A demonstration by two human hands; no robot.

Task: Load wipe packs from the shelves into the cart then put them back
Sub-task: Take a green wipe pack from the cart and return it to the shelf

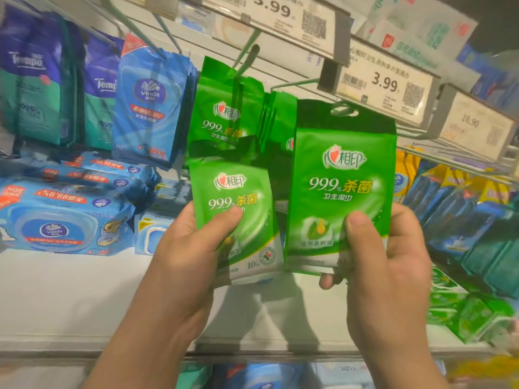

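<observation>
At five o'clock, a green wipe pack (pixel 341 192) is pinched upright by the right hand (pixel 384 265), thumb clamped on its front. At seven o'clock, a second green pack (pixel 238 220) is gripped likewise by the left hand (pixel 182 259). Beyond, toward twelve, more green packs (pixel 222 108) are hung on a hook (pixel 247 61).

Two bare forearms, sleeveless, no jewellery.

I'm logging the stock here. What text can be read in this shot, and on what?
"3.99": upper price tag
"3.99": middle price tag
"16.90", faint: right price tag
"99.9%": green pack in right hand
"99.9%", "10": green pack in left hand
"Vinda": hanging blue pack
"Tempo": purple pack
Tags' small print: blurred.
</observation>
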